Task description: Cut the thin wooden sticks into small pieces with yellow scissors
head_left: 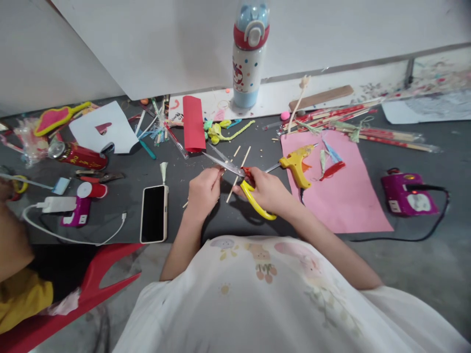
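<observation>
My right hand (267,191) is closed around a pair of scissors (255,198) with yellow and red handles. The blades are spread and point up and left, passing above the fingers of my left hand (205,191). Those fingers are pinched together by the blades, and whatever they hold is too small to make out. Thin wooden sticks (246,156) lie on the dark table around both hands. Beyond the blade tips is a folded red paper (194,122). To the right, a yellow glue gun (297,165) rests on a pink sheet (344,206).
A water bottle (250,63) stands at the back. On the left are a phone (153,213), a red thread spool (91,189), pliers (101,176) and a lying can (79,155). A purple power socket (408,193) sits right. Another person's arm (13,235) reaches in at far left.
</observation>
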`<state>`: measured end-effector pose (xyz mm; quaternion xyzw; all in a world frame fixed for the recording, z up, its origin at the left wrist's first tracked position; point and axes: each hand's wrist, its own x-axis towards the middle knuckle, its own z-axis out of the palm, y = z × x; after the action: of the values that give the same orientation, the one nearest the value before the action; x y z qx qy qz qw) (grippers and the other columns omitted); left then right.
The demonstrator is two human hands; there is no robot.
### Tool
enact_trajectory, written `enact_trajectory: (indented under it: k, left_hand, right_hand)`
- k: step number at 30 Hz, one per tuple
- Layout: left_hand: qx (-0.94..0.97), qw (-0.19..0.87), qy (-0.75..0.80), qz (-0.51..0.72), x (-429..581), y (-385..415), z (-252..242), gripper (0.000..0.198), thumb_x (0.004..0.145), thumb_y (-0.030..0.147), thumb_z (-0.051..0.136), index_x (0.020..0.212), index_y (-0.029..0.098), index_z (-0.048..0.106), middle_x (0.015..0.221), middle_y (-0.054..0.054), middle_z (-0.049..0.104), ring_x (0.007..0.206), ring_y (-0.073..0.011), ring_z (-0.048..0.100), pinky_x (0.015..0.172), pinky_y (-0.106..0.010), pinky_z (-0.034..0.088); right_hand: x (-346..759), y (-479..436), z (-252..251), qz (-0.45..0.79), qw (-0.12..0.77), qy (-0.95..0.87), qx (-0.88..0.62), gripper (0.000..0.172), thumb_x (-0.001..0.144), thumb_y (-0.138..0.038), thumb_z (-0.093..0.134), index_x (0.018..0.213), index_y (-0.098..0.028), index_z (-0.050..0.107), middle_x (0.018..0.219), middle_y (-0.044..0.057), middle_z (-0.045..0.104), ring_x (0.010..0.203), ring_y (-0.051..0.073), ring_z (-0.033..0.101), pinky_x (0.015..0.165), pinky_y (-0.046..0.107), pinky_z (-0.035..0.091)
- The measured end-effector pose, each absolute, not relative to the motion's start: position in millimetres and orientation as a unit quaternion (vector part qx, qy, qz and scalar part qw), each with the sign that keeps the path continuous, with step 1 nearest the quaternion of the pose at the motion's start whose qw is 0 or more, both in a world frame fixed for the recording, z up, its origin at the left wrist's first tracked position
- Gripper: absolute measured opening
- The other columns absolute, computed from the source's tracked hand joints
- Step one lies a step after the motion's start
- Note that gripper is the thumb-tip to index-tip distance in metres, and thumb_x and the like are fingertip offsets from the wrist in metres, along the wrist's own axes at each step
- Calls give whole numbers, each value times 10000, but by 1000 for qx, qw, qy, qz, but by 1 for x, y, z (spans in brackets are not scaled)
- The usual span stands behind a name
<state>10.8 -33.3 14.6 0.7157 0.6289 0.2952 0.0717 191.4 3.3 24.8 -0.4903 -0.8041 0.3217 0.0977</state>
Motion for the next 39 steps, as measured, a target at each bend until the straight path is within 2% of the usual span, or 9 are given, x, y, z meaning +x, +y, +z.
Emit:
enact_trajectory:
  k: [3,7,11,20,25,29,33,35,39]
  left_hand:
    - [710,120,620,313,9,-30,17,262,896,247,426,713,171,597,678,-3,628,655,-94,569,645,-202,399]
    - [683,222,614,328,6,-26,24,363,902,324,429,605,165,564,562,22,586,540,-74,528,588,-198,385]
    - [649,294,613,341,6,-24,26,405,894,376,436,581,158,572,513,26,561,481,-69,497,536,-204,366]
    - [560,453,590,365,5,-24,27,357,859,448,479,695,164,617,478,42,526,366,-51,376,405,-208,275]
    - [540,479,588,365,5,-23,27,346,850,460,491,743,161,628,479,38,519,364,-50,369,389,-205,269]
    - [558,469,590,348,3,-21,28,418,861,450,476,572,160,563,450,34,502,381,-52,391,419,-206,297]
    - [601,405,610,320,3,-21,29,428,884,422,442,568,160,561,486,26,527,437,-62,440,482,-205,345]
    - [630,332,631,307,7,-22,28,377,892,400,435,647,165,600,545,20,568,504,-78,499,540,-208,382]
    - [687,115,654,296,14,-26,17,260,903,318,422,1002,183,622,815,-31,661,765,-130,606,703,-230,431]
  right_hand:
    - [194,4,23,324,99,-808,-482,443,797,-590,467,919,-165,489,850,92,630,787,219,616,606,261,357]
    - [196,5,21,322,104,-815,-471,450,806,-582,463,948,-155,484,891,110,627,844,232,611,651,269,379]
    - [195,4,19,317,110,-822,-460,463,816,-566,462,989,-137,475,946,141,618,912,247,592,699,283,395]
    - [196,5,22,310,110,-822,-464,456,811,-566,473,973,-140,488,927,129,623,894,237,593,696,284,394]
    - [194,5,25,321,83,-808,-487,446,812,-593,451,910,-161,502,860,99,636,794,214,613,621,266,366]
    - [193,5,26,318,60,-803,-500,462,817,-622,415,871,-172,504,817,90,645,739,217,620,569,265,330]
    - [192,5,26,310,48,-800,-511,493,815,-642,396,870,-166,513,779,94,647,743,238,631,565,274,326]
    - [191,6,25,311,51,-794,-520,497,811,-639,409,888,-161,519,786,103,650,770,246,636,582,277,342]
    - [190,7,26,324,58,-780,-533,478,813,-622,424,901,-162,514,805,107,654,799,249,639,619,280,370]
